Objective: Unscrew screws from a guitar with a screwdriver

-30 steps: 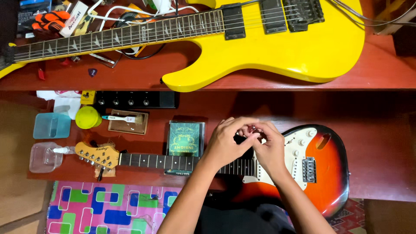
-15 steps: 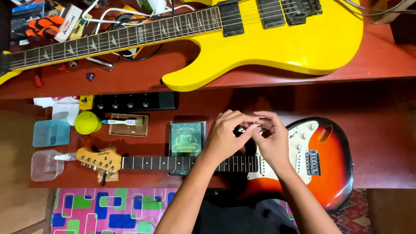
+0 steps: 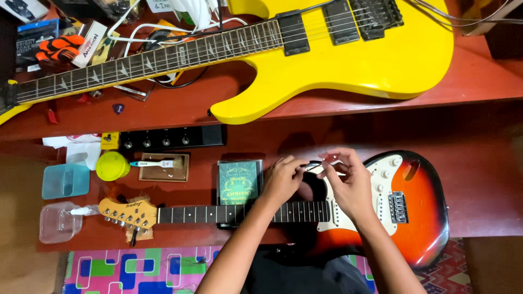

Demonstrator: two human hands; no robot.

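A sunburst electric guitar [image 3: 419,218] with a white pickguard lies flat on the lower red-brown shelf, its neck [image 3: 207,213] pointing left. Just above the place where neck meets body, my left hand [image 3: 283,182] and my right hand [image 3: 351,188] are held close together. Both pinch a small pale piece [image 3: 328,163] between their fingertips; what it is I cannot make out. A green square packet [image 3: 239,182] lies beside my left hand, partly under the neck.
A yellow electric guitar [image 3: 348,60] lies across the upper shelf [image 3: 479,81] among cables, boxes and picks. To the left on the lower shelf are a black pedal strip [image 3: 171,137], a yellow-green lid [image 3: 111,166], a brush on a brown block [image 3: 163,166] and two plastic tubs [image 3: 65,181].
My hands, clasped tightly together a second ago, have drawn slightly apart with the small pale piece between the fingertips. The view has shifted a little.
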